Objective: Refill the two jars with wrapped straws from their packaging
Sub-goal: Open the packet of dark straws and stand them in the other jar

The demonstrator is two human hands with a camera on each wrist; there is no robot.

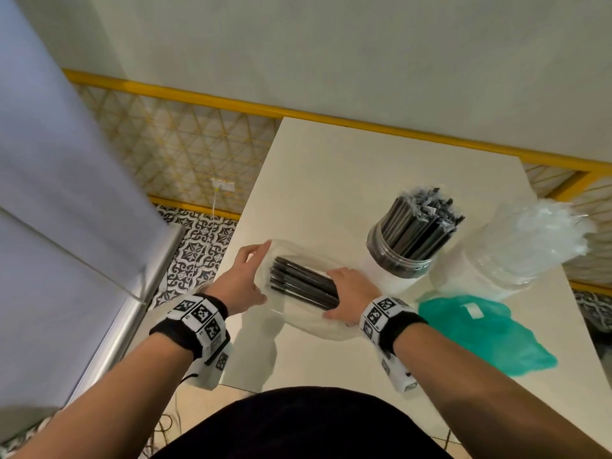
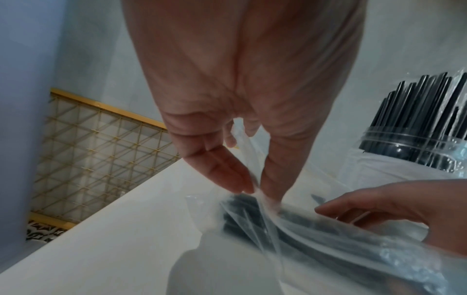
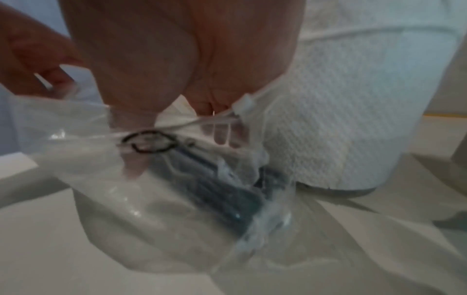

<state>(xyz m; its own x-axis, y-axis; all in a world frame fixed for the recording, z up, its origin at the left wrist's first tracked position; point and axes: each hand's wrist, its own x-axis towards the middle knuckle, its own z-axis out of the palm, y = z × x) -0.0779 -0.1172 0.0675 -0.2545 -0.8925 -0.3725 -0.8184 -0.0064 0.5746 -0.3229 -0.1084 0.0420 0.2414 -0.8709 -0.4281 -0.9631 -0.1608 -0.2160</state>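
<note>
A clear plastic bag [image 1: 298, 316] of black wrapped straws [image 1: 301, 286] lies on the white table [image 1: 331, 193] in front of me. My left hand [image 1: 256, 260] pinches the bag's left edge between thumb and fingers [image 2: 242, 179]. My right hand [image 1: 334, 293] is in the bag's mouth. Its thumb and fingers [image 3: 222, 133] show through the film, curled around the right ends of the straws [image 3: 227, 189]. Behind it stands a jar of black straws [image 1: 407, 246], wrapped in white paper towel [image 3: 341, 119]. A second jar with clear wrapped straws [image 1: 506, 253] stands to the right.
A crumpled green plastic bag [image 1: 480, 332] lies on the table at the right. A thin black ring [image 3: 149, 144] lies against the clear bag's film. A grey cabinet [image 1: 66, 193] stands to the left, beyond the table's edge. A wall [image 1: 331, 61] runs behind the table.
</note>
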